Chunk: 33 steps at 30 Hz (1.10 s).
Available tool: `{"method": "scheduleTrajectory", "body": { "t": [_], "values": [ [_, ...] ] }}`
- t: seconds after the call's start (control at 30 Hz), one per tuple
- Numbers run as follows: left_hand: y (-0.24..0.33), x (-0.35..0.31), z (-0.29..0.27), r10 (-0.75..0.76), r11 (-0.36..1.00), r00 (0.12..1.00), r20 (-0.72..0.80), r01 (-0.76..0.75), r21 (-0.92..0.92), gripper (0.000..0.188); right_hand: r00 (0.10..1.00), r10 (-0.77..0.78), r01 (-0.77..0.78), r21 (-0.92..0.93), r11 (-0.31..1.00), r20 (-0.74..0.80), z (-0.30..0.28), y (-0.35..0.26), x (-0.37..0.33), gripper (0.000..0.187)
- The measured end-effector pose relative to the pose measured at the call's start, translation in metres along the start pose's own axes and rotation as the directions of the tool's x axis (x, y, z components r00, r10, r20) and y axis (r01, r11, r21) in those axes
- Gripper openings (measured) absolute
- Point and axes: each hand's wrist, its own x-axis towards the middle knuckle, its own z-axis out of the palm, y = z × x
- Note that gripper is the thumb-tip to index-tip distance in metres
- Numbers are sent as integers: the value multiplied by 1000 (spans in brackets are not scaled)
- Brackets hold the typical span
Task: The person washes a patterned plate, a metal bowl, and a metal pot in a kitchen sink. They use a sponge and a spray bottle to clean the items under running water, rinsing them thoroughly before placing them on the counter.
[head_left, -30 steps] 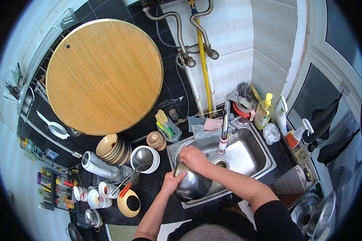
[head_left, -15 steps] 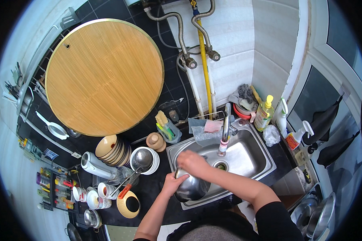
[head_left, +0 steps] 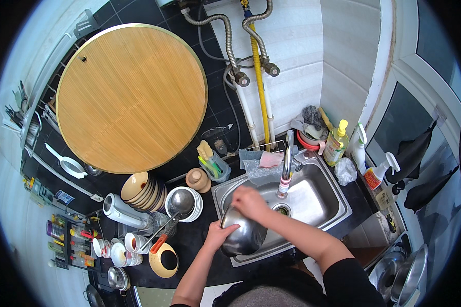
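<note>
A shiny metal bowl (head_left: 245, 238) is tilted over the left part of the steel sink (head_left: 320, 180). My left hand (head_left: 221, 234) grips its left rim, with the thumb lying across the outer wall. At the bowl's far edge is my right hand (head_left: 249, 203), its fingers curled in and turned away. Whatever those fingers may hold is hidden. The bowl's inside cannot be seen from here. Just right of my right hand stands the faucet (head_left: 286, 171), its spout over the sink near the drain (head_left: 281, 210).
Left of the sink are stacked white bowls (head_left: 194, 211) with a ladle (head_left: 182, 201), patterned bowls (head_left: 153, 194) and a yellow bowl (head_left: 163, 260). A large round wooden board (head_left: 133, 97) leans at the back. Dish soap (head_left: 335, 146) and a spray bottle (head_left: 380, 173) stand right.
My right hand has shifted slightly right and nearer along the bowl's far edge, uncovering more of the rim. My left hand keeps its hold, and the bowl has barely moved.
</note>
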Motion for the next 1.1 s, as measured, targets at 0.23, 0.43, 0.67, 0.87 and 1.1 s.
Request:
{"method": "scheduleTrajectory", "body": {
  "t": [0.23,0.43,0.67,0.87,1.1],
  "values": [
    [0,-5,-13,42,983,998,41,-33,-183,26,878,477,-469,134,873,-34,0,42,-16,25],
    [-1,-5,-16,52,962,997,59,-34,-273,27,813,580,-573,244,782,50,2,63,-28,28],
    [-2,-5,-17,43,981,998,38,-35,-192,26,788,610,-612,-7,791,83,-14,33,-22,29],
    [5,-9,-20,43,997,999,24,-42,-61,23,730,675,-683,113,722,102,-11,36,-22,34],
    [0,-14,-17,18,999,999,-36,-17,27,27,980,195,-196,-20,980,-41,-6,13,-23,22]
  ]
}}
